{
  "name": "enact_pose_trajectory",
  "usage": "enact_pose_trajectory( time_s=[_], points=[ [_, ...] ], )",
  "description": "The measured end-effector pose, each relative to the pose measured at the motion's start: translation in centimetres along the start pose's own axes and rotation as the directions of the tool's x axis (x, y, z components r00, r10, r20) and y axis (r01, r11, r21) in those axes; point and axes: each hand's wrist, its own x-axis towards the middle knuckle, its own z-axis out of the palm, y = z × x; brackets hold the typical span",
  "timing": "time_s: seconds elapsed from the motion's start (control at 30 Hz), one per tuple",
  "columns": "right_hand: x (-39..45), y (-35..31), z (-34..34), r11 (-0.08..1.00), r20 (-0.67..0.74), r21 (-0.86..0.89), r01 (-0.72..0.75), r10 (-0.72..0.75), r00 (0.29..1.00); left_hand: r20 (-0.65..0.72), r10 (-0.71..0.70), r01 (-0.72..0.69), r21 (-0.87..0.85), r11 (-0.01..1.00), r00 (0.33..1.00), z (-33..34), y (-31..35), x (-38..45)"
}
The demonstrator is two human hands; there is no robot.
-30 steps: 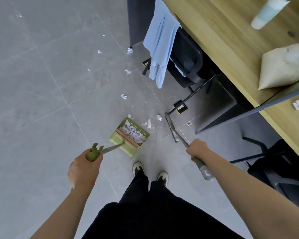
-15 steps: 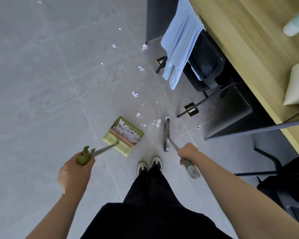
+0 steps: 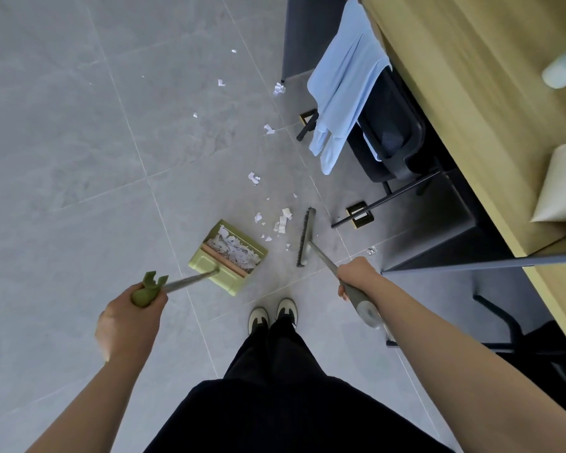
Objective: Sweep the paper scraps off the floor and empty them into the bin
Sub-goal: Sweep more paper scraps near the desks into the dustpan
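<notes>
A green dustpan (image 3: 203, 266) stands on the grey floor in front of my feet, with white paper scraps heaped inside it. My left hand (image 3: 129, 318) grips the green end of its long handle. My right hand (image 3: 356, 276) grips the grey broom handle; the broom head (image 3: 306, 237) rests on the floor to the right of the pan. A small cluster of paper scraps (image 3: 283, 222) lies between pan and broom head. More scraps (image 3: 254, 178) are scattered farther out across the tiles. No bin is in view.
A black chair (image 3: 392, 125) with a light blue cloth (image 3: 343, 80) draped over it stands at a wooden desk (image 3: 471, 93) on the right. Dark desk legs and a second chair base fill the right side. A scrap (image 3: 371, 251) lies by the desk leg.
The broom head has swung from a slant to lie nearly lengthwise beside the pan, closer to the scraps. The dustpan has stayed put.
</notes>
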Motion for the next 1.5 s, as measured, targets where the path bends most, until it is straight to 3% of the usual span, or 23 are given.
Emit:
enact_pose_trajectory(
  time_s=[0.4,0.67,0.87,1.0,1.27,1.5],
  points=[
    [1.6,1.3,-2.4,0.942,-0.018,-0.334,0.027,-0.035,0.999,-0.047,-0.065,0.065,-0.009,0.998,0.997,1.1,2.3,-1.1],
    [1.6,-0.9,-0.7,0.991,0.074,-0.134,0.005,0.005,0.997,-0.076,-0.087,0.084,-0.035,0.996,0.993,1.2,3.6,-1.5],
    [2.0,-3.2,-0.7,0.984,0.129,0.101,-0.149,0.136,0.982,-0.088,-0.102,0.098,-0.051,0.994,0.991,1.1,4.0,-0.7],
    [1.7,-4.9,0.4,0.963,0.105,0.210,-0.169,0.150,0.983,-0.095,-0.117,0.110,-0.073,0.991,0.989,0.5,4.3,0.6],
    [3.4,-5.6,3.8,0.981,-0.001,0.148,-0.127,0.129,0.992,-0.082,-0.118,0.110,-0.100,0.989,0.990,-1.7,4.7,5.8],
    [2.1,-11.3,8.1,0.952,0.051,0.230,-0.203,0.197,0.979,-0.037,-0.084,0.079,-0.109,0.991,0.996,-4.7,5.0,14.3]
  ],
)
